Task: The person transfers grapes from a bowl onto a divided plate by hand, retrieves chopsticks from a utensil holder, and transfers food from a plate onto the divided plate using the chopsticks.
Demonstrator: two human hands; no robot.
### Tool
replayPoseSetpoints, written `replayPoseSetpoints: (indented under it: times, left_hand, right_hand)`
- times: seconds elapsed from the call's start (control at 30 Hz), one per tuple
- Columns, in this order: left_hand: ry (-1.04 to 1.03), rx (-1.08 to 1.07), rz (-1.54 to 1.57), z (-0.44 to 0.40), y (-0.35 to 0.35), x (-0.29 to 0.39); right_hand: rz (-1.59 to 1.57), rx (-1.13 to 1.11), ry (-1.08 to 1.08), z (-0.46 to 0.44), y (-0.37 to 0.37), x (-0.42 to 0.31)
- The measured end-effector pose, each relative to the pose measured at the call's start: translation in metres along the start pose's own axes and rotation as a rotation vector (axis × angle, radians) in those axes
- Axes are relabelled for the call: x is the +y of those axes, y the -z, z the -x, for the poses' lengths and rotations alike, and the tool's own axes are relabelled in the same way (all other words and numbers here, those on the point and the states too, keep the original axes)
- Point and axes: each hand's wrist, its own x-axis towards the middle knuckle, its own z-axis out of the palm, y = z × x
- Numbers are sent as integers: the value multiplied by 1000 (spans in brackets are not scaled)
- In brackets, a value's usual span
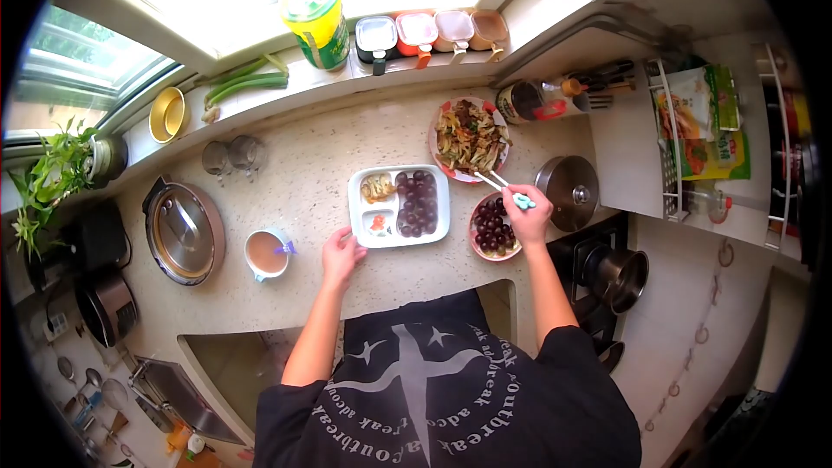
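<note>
My left hand [342, 256] has its thumb and fingers at the lower left corner of a white divided tray [356, 208], gripping its edge. Dark grapes fill the tray's large right compartment; a pale sliced food and small orange-red pieces lie in the two left ones. Between the fingers of my right hand [530, 215] is a pair of white chopsticks [490, 179] with a turquoise piece. Their tips point at the rim of a plate holding shredded stir-fry [472, 136]. Just below that hand stands a bowl of dark grapes [495, 232], partly covered by it.
A mug of brown drink [267, 253] and a lidded pan [183, 231] stand to the left, with two glasses [246, 153] behind. To the right are a lidded pot [568, 193] and a stove pot [620, 281]. Seasoning boxes [416, 32] line the sill.
</note>
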Motion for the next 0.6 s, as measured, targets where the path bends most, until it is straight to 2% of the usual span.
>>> replayPoseSetpoints:
  times: [0.1,0.33,0.6]
  left_hand:
    - [3,10,-14,1,0,1]
    - [9,2,-1,2,-1,2]
    - [14,16,-6,1,-2,2]
  right_hand:
    - [11,122,-21,2,-8,1]
    - [-92,130,-189,-20,-27,27]
    - [-458,165,-391,-28,-16,43]
